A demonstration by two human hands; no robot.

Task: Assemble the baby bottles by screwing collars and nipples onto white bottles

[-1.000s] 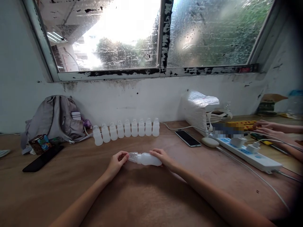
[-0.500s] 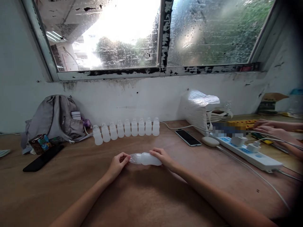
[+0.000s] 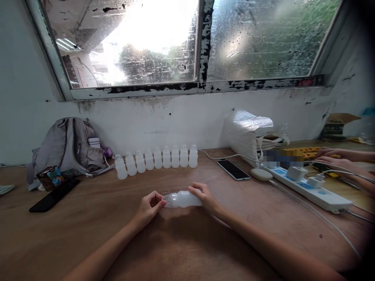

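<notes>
Between my hands a frosted white baby bottle (image 3: 187,199) lies on its side above the table, its clear cap (image 3: 170,200) pointing left. My left hand (image 3: 151,205) pinches the tip of that cap between thumb and fingers. Wrapped round the base end of the bottle is my right hand (image 3: 204,196). Behind them, a row of several similar bottles (image 3: 158,158) with clear caps stands upright near the wall; the leftmost leans slightly.
A grey backpack (image 3: 68,144), a small box (image 3: 50,178) and a black slab-like object (image 3: 54,196) are at left. To the right lie a phone (image 3: 233,169), a beige oval device (image 3: 261,174), cables and a power strip (image 3: 316,191). Another person's hands (image 3: 336,162) show at far right.
The held bottle and both hands have shifted slightly to the right. Both hands keep their hold on it. The row of bottles stays as it was.
</notes>
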